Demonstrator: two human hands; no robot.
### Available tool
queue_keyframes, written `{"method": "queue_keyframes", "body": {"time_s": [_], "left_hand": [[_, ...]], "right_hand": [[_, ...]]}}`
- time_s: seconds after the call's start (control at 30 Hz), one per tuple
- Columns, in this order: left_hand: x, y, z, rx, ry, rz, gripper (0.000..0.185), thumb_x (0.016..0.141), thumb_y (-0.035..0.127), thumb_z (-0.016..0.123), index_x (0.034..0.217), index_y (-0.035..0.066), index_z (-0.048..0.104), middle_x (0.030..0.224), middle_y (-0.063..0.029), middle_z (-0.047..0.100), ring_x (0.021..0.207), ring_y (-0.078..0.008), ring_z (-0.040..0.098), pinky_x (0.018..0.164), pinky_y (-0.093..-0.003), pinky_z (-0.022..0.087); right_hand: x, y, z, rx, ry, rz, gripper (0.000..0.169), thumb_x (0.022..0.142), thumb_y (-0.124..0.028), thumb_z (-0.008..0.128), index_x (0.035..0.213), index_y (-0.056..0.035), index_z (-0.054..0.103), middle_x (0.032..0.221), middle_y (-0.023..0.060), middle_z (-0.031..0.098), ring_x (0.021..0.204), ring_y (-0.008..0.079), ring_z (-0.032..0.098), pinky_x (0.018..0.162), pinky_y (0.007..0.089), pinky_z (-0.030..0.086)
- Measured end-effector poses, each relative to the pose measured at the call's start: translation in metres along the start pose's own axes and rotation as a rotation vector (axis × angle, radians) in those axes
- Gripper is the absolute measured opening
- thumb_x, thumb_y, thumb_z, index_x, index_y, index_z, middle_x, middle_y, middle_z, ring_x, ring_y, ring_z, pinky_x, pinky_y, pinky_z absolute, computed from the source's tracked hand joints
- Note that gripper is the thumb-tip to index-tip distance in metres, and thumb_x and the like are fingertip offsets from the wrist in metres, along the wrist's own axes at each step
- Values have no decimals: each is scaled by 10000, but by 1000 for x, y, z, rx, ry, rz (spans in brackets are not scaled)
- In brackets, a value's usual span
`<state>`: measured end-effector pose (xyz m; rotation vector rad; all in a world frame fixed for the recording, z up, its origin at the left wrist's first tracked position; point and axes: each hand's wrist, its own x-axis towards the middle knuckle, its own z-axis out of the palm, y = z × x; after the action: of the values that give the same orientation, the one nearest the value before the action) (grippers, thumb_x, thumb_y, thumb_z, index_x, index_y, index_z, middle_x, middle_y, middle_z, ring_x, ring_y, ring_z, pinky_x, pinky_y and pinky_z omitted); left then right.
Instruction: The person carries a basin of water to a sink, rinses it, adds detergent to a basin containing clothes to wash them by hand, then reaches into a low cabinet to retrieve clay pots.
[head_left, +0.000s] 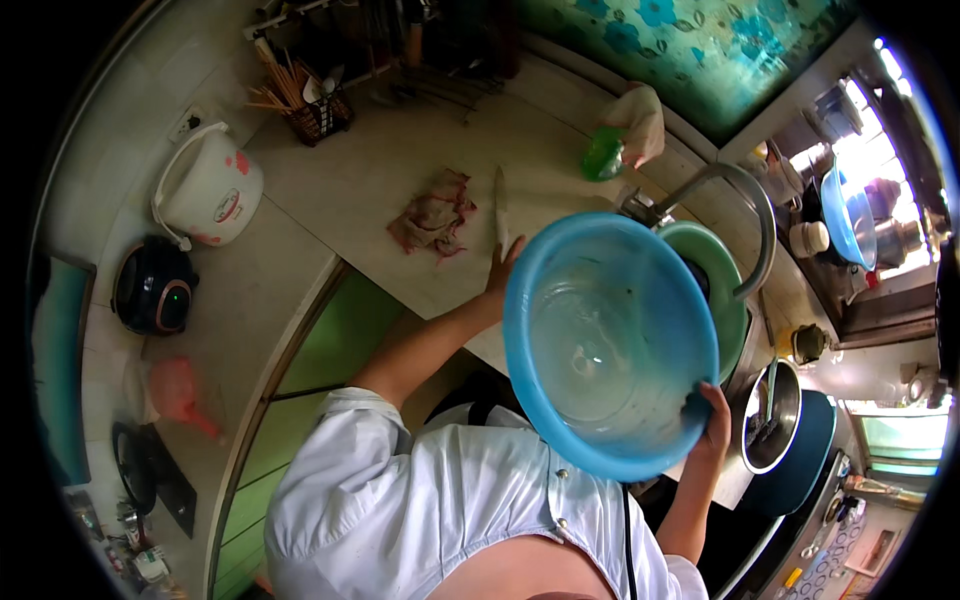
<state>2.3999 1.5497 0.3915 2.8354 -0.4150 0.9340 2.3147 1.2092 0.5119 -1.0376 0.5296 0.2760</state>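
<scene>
A large blue plastic basin (619, 345) is held up before me, tilted so its inside shows, with a little water and small green bits in it. My right hand (709, 420) grips its lower right rim. My left hand (506, 266) is at the basin's upper left side, fingers partly hidden behind the rim; its hold cannot be fully seen. Just beyond those fingers a knife (501, 202) lies on the counter. Left of the knife is a crumpled reddish-brown cloth or piece of skin (435, 214). Behind the blue basin a green basin (731, 300) stands under the curved faucet (757, 202).
A green bottle (602, 154) and a pale cloth (641, 124) are by the back wall. Rice cookers (214, 187), a red ladle (176, 390) and a chopstick basket (319, 120) stand left. A steel bowl (784, 420) is at right.
</scene>
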Motion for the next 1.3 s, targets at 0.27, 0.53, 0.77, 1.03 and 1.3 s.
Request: {"method": "queue_keyframes", "body": {"time_s": [0.27, 0.53, 0.77, 1.03, 1.3], "left_hand": [[12, -116, 63, -452, -548, -277, 446, 806, 274, 434, 1201, 74, 379, 1151, -142, 459, 1019, -313, 465, 853, -362, 370], [-26, -251, 12, -165, -208, -546, 420, 807, 88, 464, 1213, 63, 364, 1283, -170, 308, 1140, -308, 355, 907, -370, 342], [-71, -235, -10, -110, -225, -529, 436, 718, 8, 550, 1142, 50, 457, 1226, -171, 351, 1127, -324, 356, 895, -379, 350], [-103, -178, -62, -273, -193, -609, 449, 741, 3, 519, 1175, 70, 422, 1232, -145, 350, 1134, -315, 349, 894, -383, 342], [-91, -185, -85, -350, -57, -611, 446, 720, -21, 521, 1152, 54, 437, 1202, -146, 388, 1115, -306, 369, 889, -381, 340]], "right_hand": [[139, 63, 126, 116, 63, -71, 163, 695, -44, 544, 849, -43, 489, 758, 55, 517, 676, 192, 513, 641, 325, 454], [232, 120, 157, -706, -4, -455, 236, 795, -230, 543, 880, -24, 466, 712, 94, 498, 650, 231, 511, 576, 331, 411], [305, 20, 159, -1295, 391, -797, 308, 698, -74, 457, 982, 46, 449, 937, 253, 504, 865, 399, 502, 740, 425, 418], [352, 28, 205, -1183, 393, -477, 316, 718, -178, 487, 956, 30, 490, 920, 240, 558, 886, 357, 543, 749, 394, 432], [342, -25, 218, 66, -16, -291, 226, 766, -281, 467, 806, -61, 495, 707, 86, 505, 693, 232, 507, 672, 378, 435]]}}
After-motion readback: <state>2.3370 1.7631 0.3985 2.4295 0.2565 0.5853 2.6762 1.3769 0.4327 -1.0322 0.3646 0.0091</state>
